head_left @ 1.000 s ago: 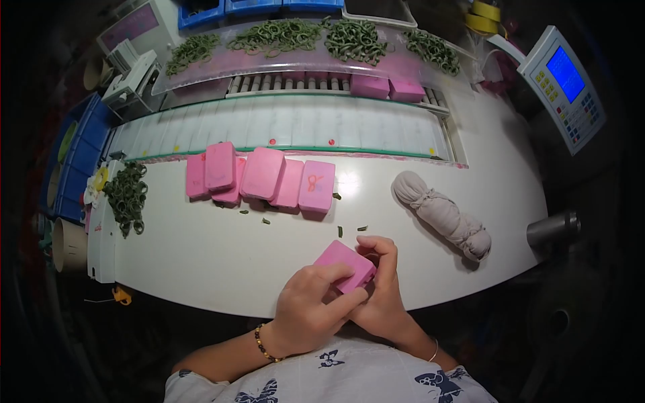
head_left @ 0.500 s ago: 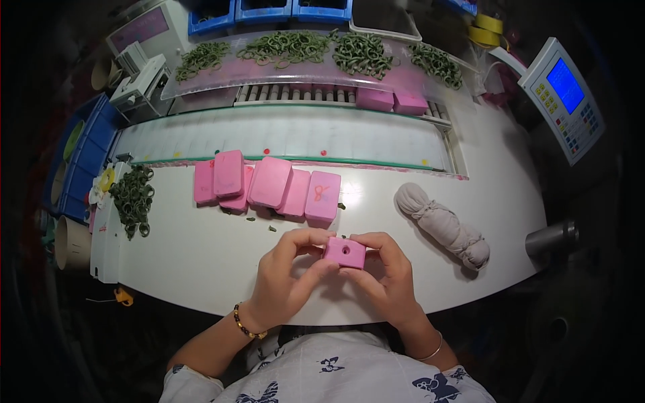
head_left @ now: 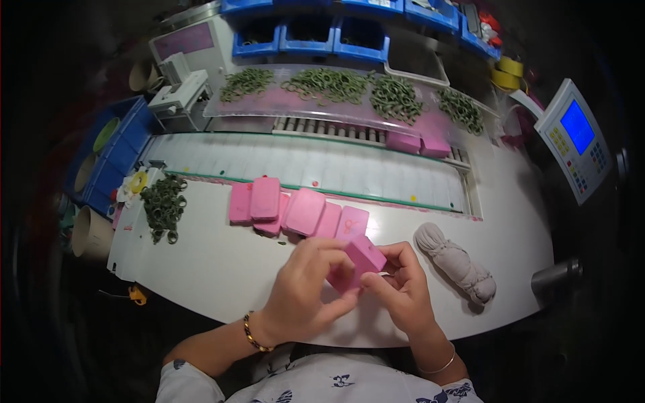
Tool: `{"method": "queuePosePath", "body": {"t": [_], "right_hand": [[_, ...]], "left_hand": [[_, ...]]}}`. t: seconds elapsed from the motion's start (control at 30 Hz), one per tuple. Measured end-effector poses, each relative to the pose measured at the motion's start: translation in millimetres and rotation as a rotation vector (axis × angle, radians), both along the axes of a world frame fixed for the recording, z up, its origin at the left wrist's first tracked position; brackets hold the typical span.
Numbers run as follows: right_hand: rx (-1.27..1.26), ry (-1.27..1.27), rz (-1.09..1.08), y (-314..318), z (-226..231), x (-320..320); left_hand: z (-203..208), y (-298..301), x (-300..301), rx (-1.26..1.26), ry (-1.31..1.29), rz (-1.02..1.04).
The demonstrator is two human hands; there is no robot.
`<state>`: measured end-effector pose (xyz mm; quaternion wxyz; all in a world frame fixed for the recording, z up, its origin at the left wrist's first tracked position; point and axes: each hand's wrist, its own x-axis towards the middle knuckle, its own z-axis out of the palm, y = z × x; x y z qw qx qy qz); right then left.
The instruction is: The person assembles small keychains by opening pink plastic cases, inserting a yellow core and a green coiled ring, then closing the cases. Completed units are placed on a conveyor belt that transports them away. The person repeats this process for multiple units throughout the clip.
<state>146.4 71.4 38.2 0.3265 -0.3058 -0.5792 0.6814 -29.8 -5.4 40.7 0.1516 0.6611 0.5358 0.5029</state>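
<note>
A pink rubber mould is tilted in front of me, its narrow side with a small hole turned upward. My right hand pinches its right end between thumb and fingers. At its left side my left hand has curved fingers, with thumb and fingertips apart and slightly blurred; it seems to touch the mould at most lightly. Just beyond lies a group of pink rubber moulds, some overlapping, one with a red mark. Right of my hands rests a tied grey cloth roll.
Green rings lie in a pile at left and in heaps on a clear sheet over a roller track. Two more moulds sit there. Blue bins stand behind, a keypad display at right, a metal cylinder nearby.
The mould has been turned and tilted, so its holed side now points up and right. My left fingers have loosened from it. The whole view has shifted, with the bench lower in the picture.
</note>
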Motion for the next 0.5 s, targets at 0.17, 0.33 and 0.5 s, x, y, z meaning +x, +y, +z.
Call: {"method": "queuePosePath", "body": {"t": [0.17,0.33,0.5], "right_hand": [[0.126,-0.140,0.031,19,1,1],[0.493,-0.421,-0.012,36,-2,18],[0.581,-0.512,0.067,47,-4,18]], "left_hand": [[11,36,-78,-0.058,0.008,0.308],[-21,69,-218,-0.162,0.156,0.687],[-47,93,-260,-0.221,0.338,0.790]]}}
